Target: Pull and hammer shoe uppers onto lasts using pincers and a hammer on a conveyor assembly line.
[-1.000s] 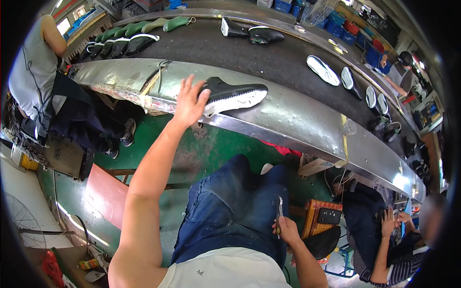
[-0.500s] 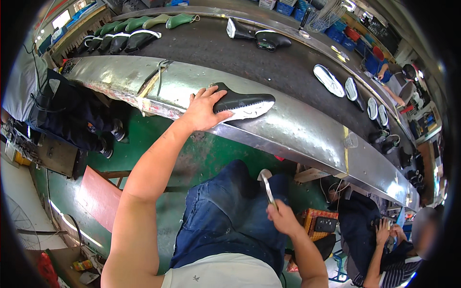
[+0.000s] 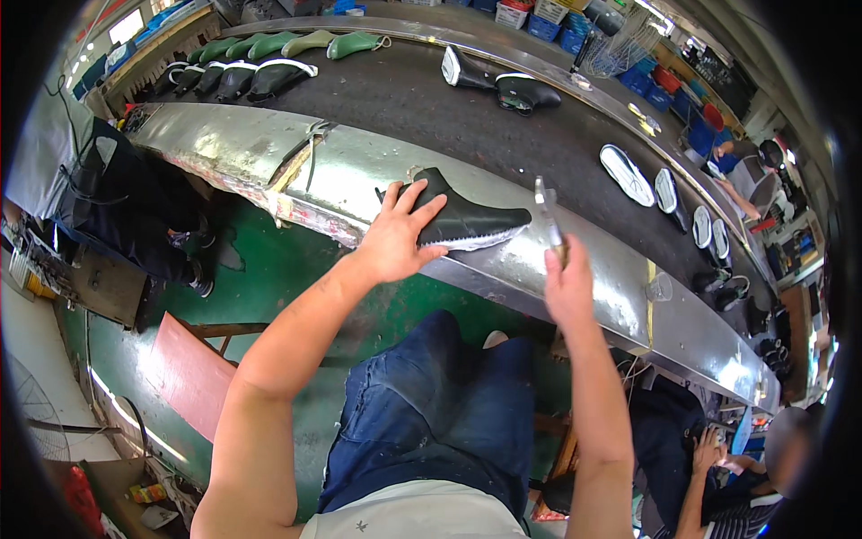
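Observation:
A black shoe upper (image 3: 469, 218) with a white, jagged-edged underside rests on the shiny metal ledge (image 3: 377, 180), its toe toward the right. My left hand (image 3: 392, 229) grips it at the heel end, fingers over the top and thumb along the lower side. Just right of the toe, my right hand (image 3: 568, 283) is wrapped round the handle of a hammer (image 3: 546, 205). The metal head is raised near the toe, apart from the shoe.
Beyond the ledge runs a dark conveyor belt (image 3: 404, 99) with green shoe lasts (image 3: 355, 44), black uppers (image 3: 283, 78) and white-soled shoes (image 3: 627, 175). A clear cup (image 3: 659, 287) stands on the ledge. People work at left and right; a pink board (image 3: 189, 373) is at lower left.
My right hand has lifted the hammer from above my lap up beside the shoe's toe. The shoe has been tipped so more of its black side and less white underside shows.

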`<act>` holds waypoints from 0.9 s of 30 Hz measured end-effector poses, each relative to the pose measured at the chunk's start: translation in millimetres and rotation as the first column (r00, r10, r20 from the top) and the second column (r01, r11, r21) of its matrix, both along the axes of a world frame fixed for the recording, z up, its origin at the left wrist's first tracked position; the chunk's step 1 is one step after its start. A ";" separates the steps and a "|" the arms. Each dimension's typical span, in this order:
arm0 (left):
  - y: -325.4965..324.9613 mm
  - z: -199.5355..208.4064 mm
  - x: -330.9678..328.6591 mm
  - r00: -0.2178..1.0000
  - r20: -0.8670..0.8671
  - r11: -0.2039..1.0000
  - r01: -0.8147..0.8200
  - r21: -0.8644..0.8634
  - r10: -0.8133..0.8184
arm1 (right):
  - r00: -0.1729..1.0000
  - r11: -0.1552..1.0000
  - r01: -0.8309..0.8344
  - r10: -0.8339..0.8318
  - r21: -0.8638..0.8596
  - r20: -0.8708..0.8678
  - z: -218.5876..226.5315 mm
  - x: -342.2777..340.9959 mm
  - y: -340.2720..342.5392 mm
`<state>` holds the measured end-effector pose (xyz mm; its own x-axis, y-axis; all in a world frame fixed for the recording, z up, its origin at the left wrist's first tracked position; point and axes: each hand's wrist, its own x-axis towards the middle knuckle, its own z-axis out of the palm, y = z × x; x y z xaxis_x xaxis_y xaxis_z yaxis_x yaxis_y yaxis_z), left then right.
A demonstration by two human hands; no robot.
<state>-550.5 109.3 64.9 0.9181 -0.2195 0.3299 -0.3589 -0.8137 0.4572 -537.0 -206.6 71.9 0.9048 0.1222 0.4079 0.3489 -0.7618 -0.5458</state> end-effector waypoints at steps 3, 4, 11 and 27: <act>-11.5 -2.4 -8.0 0.983 0.181 0.996 -0.004 0.085 -0.011 | 0.963 0.931 0.231 -0.177 -0.282 0.206 -26.4 44.7 -72.2; -10.9 -3.3 -8.3 0.985 0.173 0.996 -0.001 0.086 -0.014 | 0.964 0.930 0.232 -0.180 -0.284 0.198 -30.2 50.8 -86.9; -13.6 -7.9 -7.3 0.956 0.291 0.995 0.003 0.095 -0.031 | 0.928 0.807 0.372 -0.332 -0.459 0.169 -60.9 57.0 -116.3; -9.5 -5.9 -2.6 0.977 0.211 0.995 -0.016 0.100 -0.006 | 0.907 0.957 -0.096 0.197 -0.272 0.372 -6.7 31.8 21.0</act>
